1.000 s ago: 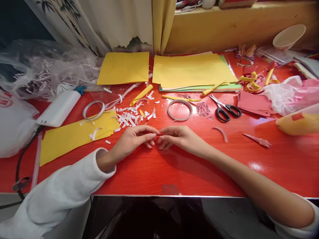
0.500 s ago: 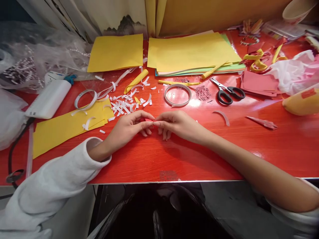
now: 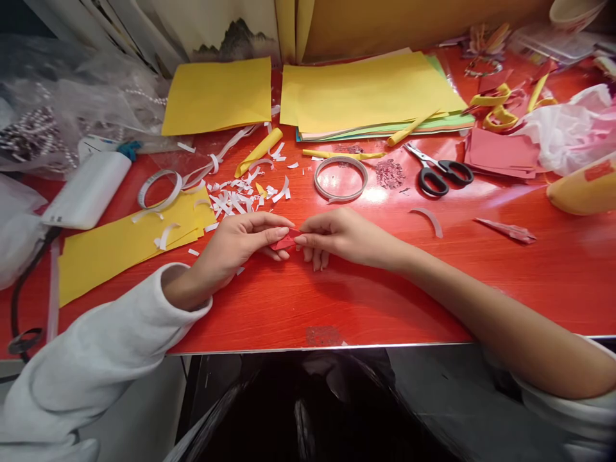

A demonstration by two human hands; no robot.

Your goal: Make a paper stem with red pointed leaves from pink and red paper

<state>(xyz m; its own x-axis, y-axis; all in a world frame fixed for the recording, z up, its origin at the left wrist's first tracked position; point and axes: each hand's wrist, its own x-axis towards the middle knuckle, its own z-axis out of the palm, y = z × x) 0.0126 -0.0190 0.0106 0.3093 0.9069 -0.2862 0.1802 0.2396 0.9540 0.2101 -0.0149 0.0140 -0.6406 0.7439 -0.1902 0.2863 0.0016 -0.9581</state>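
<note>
A small piece of folded red paper (image 3: 285,240) is held between my two hands, over the front middle of the red table. My left hand (image 3: 245,239) pinches it from the left, thumb on top. From the right, my right hand (image 3: 339,239) pinches its other end between thumb and forefinger, with the remaining fingers curled below. My fingers cover much of the paper. Just beyond the hands lie a roll of narrow tape (image 3: 341,179) and a heap of white paper scraps (image 3: 238,199).
Black-handled scissors (image 3: 436,172) lie right of the tape roll. Yellow sheets (image 3: 370,96) are stacked behind, with red paper squares (image 3: 500,154) to the right. A white glue gun (image 3: 89,189) with a cord rests at left. A pointed pink rolled piece (image 3: 505,231) lies at right.
My left thumb has shifted slightly left, and more of the red paper shows between my fingertips. Both hands remain pinched on it. The whole view has moved a little.
</note>
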